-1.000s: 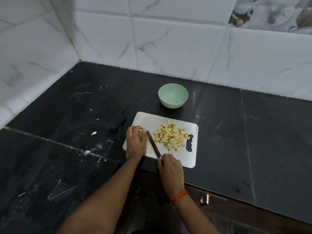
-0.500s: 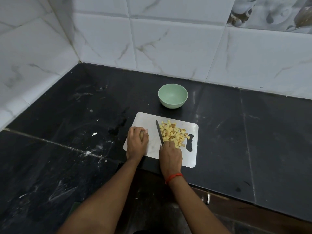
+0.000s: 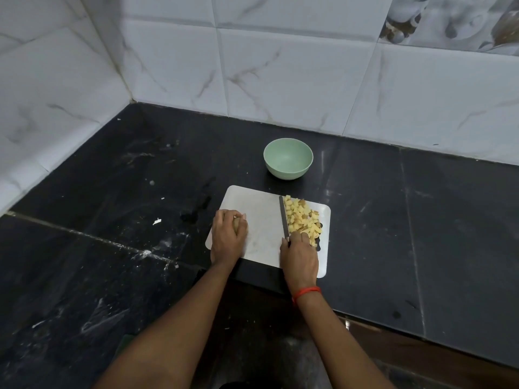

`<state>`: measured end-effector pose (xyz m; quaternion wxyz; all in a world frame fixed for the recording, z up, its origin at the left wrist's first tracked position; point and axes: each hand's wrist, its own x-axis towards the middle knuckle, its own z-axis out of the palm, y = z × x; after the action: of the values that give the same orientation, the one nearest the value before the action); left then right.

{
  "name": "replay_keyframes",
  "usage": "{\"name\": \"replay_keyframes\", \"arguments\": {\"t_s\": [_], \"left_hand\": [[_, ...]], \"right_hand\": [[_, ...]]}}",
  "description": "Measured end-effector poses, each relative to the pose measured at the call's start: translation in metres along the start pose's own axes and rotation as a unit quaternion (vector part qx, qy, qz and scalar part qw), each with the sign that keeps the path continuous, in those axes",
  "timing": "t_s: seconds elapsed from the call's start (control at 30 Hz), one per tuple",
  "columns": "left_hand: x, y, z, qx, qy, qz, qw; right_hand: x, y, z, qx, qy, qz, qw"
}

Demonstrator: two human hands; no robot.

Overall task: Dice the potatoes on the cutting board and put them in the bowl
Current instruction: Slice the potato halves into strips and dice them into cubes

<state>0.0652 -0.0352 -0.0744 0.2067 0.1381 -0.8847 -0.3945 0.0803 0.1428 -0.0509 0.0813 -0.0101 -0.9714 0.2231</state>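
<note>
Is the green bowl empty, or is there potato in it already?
Empty. Inside the bowl you see only plain green. All the potato cubes lie in a pile on the cutting board, beside the knife.

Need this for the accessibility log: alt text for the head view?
Right hand holds a knife against a pile of diced potato on a white cutting board; left hand grips a potato piece at the board's left edge. An empty green bowl stands behind the board on a black counter.

Single head-worn wide-angle view.
Camera faces forward and steeply down, close above the near edge of the counter [image 3: 421, 220]; cutting board [image 3: 261, 220] near centre, tiled wall [image 3: 280, 80] across the top.
</note>
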Motion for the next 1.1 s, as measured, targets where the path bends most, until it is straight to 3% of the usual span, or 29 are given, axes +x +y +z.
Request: {"name": "replay_keyframes", "arguments": {"t_s": [0.1,0.2,0.27,0.57,0.73,0.83,0.9,1.0,1.1], "left_hand": [[0.0,0.0,-0.001,-0.002,-0.001,0.005,1.0],[0.0,0.0,-0.001,0.0,0.004,0.009,1.0],[0.0,0.002,-0.001,0.001,0.001,0.006,1.0],[0.001,0.003,-0.003,-0.009,0.0,0.002,1.0],[0.0,0.006,-0.008,-0.044,-0.016,-0.024,0.999],[0.017,0.01,-0.025,-0.091,-0.078,-0.096,0.988],[0.035,0.007,-0.044,-0.116,-0.187,-0.139,0.966],[0.055,-0.006,-0.065,-0.109,-0.363,-0.101,0.92],[0.056,-0.018,-0.067,-0.101,-0.378,-0.045,0.919]], "right_hand": [[-0.015,0.013,-0.008,0.018,0.01,-0.048,0.999],[-0.036,0.028,-0.02,-0.03,0.029,-0.142,0.989],[-0.041,0.038,-0.026,-0.076,0.031,-0.161,0.983],[-0.008,0.064,-0.039,-0.143,0.039,-0.125,0.981],[-0.02,0.053,-0.041,-0.062,0.039,-0.095,0.993],[-0.026,0.031,-0.039,0.076,0.016,-0.05,0.996],[-0.023,0.016,-0.035,0.151,-0.004,-0.015,0.988],[-0.011,-0.001,-0.024,0.19,-0.017,0.003,0.982],[-0.002,-0.011,-0.013,0.219,-0.049,0.002,0.974]]}}
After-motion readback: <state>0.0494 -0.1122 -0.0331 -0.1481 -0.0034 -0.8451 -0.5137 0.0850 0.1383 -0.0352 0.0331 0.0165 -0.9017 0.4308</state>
